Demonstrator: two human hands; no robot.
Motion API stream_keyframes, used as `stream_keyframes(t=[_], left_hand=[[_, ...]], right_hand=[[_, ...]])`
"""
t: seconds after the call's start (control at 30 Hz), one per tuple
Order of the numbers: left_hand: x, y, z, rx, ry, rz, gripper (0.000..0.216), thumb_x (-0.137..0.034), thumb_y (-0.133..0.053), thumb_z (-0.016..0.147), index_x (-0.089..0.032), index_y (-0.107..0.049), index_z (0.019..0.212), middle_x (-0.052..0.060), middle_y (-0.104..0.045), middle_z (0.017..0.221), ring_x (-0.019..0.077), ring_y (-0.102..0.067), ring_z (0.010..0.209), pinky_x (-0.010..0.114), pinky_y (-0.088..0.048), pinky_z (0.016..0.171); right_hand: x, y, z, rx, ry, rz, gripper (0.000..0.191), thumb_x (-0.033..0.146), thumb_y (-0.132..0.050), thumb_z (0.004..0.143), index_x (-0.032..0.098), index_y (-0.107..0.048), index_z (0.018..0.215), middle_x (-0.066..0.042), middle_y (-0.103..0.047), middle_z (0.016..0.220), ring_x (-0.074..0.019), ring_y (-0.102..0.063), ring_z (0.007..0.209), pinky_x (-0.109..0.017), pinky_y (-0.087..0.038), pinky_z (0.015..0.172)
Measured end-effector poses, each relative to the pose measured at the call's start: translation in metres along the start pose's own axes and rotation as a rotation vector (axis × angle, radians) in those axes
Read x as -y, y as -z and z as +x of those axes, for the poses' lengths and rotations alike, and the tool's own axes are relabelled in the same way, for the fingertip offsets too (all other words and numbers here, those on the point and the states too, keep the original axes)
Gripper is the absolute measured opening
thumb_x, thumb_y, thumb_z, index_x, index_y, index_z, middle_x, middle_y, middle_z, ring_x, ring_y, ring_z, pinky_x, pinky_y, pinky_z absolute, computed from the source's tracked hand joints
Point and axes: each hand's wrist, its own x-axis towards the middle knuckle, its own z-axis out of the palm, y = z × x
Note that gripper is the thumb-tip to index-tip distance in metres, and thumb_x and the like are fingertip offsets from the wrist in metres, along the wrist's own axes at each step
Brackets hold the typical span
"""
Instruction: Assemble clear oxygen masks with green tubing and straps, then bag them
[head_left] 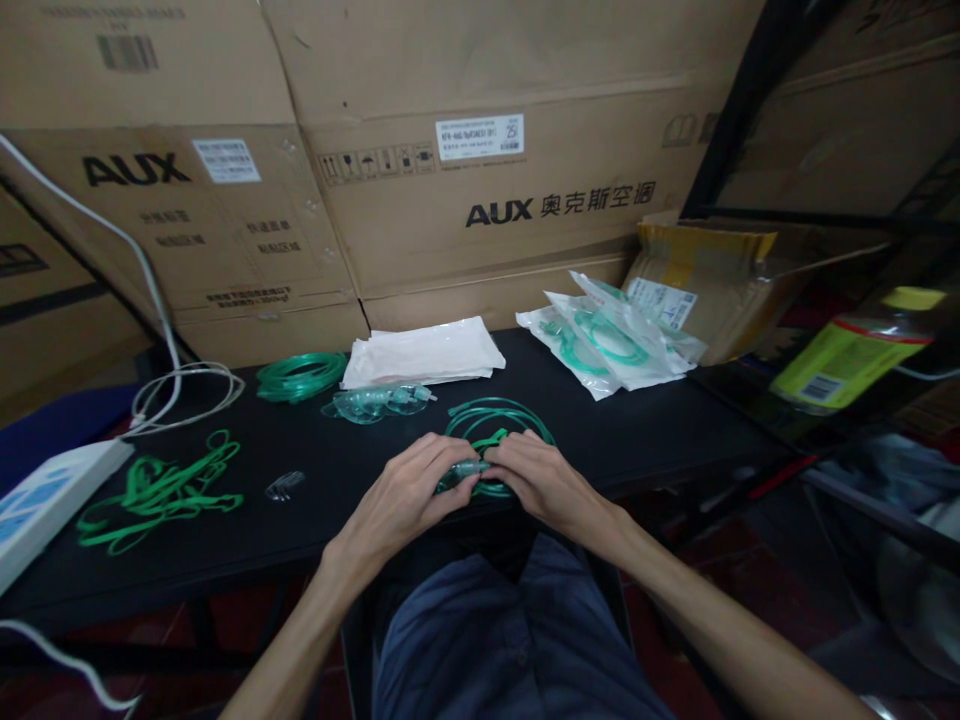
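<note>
At the table's front edge, my left hand (411, 487) is closed around a clear green oxygen mask (456, 473), most of it hidden by the fingers. My right hand (541, 483) pinches at the mask's narrow connector end, where a tube meets it; the exact joint is covered by fingertips. Loops of green oxygen tubing (517, 405) lie just behind and under both hands. A bit of bright green elastic strap shows between them. Behind my left hand, several clear green masks (379, 402) lie nested in a row.
Coiled green tubing (301, 377) and white pouches (424, 352) lie at the back. Sealed tubing packs (607, 335) are at right, by an opened carton (697, 280). Green straps (161, 495), small clear pieces (285, 486) and a power strip (60, 500) lie left. Large boxes (480, 240) stand behind.
</note>
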Motion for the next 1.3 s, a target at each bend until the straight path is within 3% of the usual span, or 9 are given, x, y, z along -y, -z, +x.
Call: stream_keyframes(t=[0.17,0.33,0.6,0.8,1.03,1.3], left_hand=[[0.0004,-0.0007,-0.0003,-0.028,-0.023,0.013,0.015,-0.024,-0.058,0.099,-0.019,-0.064,0.112,0.006,-0.073,0.105,0.0183,-0.069,0.096,0.032,-0.056,0.089],[-0.0003,-0.0008,-0.0008,-0.028,-0.02,0.033,0.016,-0.024,-0.057,0.099,-0.02,-0.064,0.114,0.007,-0.073,0.107,0.0187,-0.068,0.097,0.033,-0.056,0.09],[-0.0019,0.0045,0.0014,-0.036,0.033,0.001,0.013,-0.023,-0.058,0.1,-0.019,-0.062,0.111,0.006,-0.071,0.105,0.0179,-0.067,0.096,0.031,-0.055,0.089],[-0.0022,0.0038,0.0017,-0.023,0.002,0.015,0.013,-0.023,-0.059,0.099,-0.018,-0.064,0.109,0.007,-0.073,0.106,0.0185,-0.067,0.096,0.032,-0.055,0.089],[-0.0026,0.0018,-0.0002,-0.042,-0.037,0.057,0.013,-0.023,-0.059,0.099,-0.018,-0.064,0.11,0.006,-0.073,0.105,0.0183,-0.067,0.096,0.033,-0.054,0.088],[-0.0029,-0.0009,-0.0046,-0.057,-0.076,0.191,0.018,-0.02,-0.061,0.097,-0.018,-0.06,0.115,0.007,-0.073,0.109,0.0209,-0.066,0.099,0.036,-0.049,0.09]], right_hand=[[-0.0027,-0.0032,-0.0018,-0.001,0.04,-0.042,0.027,0.023,-0.04,0.107,0.019,-0.064,0.095,-0.006,-0.068,0.085,-0.0195,-0.059,0.081,-0.032,-0.04,0.075],[-0.004,-0.0024,-0.0019,0.054,-0.039,0.061,0.028,0.017,-0.039,0.106,0.019,-0.062,0.091,-0.005,-0.069,0.086,-0.0188,-0.061,0.084,-0.032,-0.041,0.08],[-0.0042,0.0008,-0.0031,-0.019,-0.062,0.137,0.016,0.034,-0.053,0.104,0.022,-0.06,0.111,-0.005,-0.068,0.1,-0.0186,-0.063,0.093,-0.031,-0.046,0.086],[-0.004,-0.0012,-0.0029,-0.047,-0.028,0.059,0.021,0.029,-0.046,0.106,0.02,-0.062,0.095,-0.004,-0.065,0.088,-0.018,-0.06,0.082,-0.03,-0.043,0.077],[-0.005,-0.0031,-0.003,-0.01,0.032,-0.001,0.025,0.018,-0.04,0.106,0.018,-0.061,0.093,-0.004,-0.065,0.082,-0.0186,-0.057,0.08,-0.031,-0.036,0.074],[-0.0094,-0.0026,-0.0007,0.052,-0.101,0.164,0.026,0.011,-0.042,0.103,0.021,-0.057,0.085,-0.001,-0.064,0.082,-0.0178,-0.054,0.082,-0.031,-0.037,0.083]])
